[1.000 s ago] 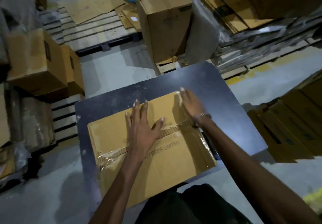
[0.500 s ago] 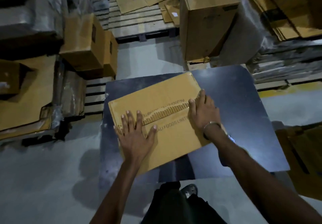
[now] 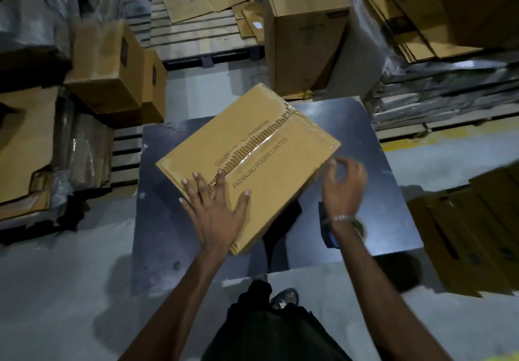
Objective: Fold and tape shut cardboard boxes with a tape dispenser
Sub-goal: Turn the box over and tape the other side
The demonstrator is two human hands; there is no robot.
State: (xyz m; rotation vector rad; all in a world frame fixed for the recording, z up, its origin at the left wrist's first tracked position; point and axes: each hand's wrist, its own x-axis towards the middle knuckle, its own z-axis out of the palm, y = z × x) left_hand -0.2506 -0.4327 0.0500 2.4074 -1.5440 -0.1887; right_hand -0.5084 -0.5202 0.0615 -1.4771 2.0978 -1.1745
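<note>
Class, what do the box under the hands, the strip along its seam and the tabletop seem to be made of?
Box: matte brown corrugated cardboard, fluting visible at the seam.
Strip: clear glossy plastic tape, catching light.
Tabletop: dark, smooth, slightly shiny; laminate or painted board, unclear.

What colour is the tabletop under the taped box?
Dark, near black with a slight sheen, seen in the head view: tabletop under the cardboard box.

The left hand (image 3: 217, 214) lay flat on the taped cardboard box (image 3: 252, 161), fingers (image 3: 196, 185) spread across its seam. The right hand (image 3: 341, 185), blurred, hovered just off the box's edge, fingers curled, over the dark table (image 3: 373, 147).
</note>
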